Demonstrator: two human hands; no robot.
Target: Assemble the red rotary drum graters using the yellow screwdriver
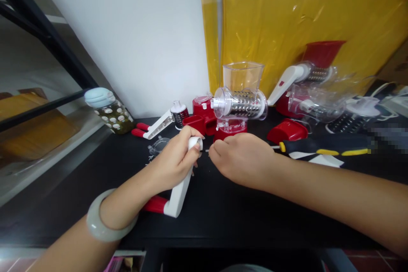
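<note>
My left hand (175,159) is closed around the white hub end of a crank handle (179,193). The crank's red grip points down to the left, below my wrist. My right hand (240,159) is closed on the thin shaft of a screwdriver (321,145), whose black and yellow handle extends to the right. The shaft's tip shows between my hands, at the opening of the white hub; whether it touches anything inside is hidden. Behind my right hand stands a rotary grater (244,104) with a clear hopper, a metal drum and a red base.
Another crank (161,124) and a small grater drum (179,114) lie at the back left, near red parts (202,112). A patterned bottle (110,110) stands far left. At right are another grater (318,70), a red piece (288,131) and white paper (327,160).
</note>
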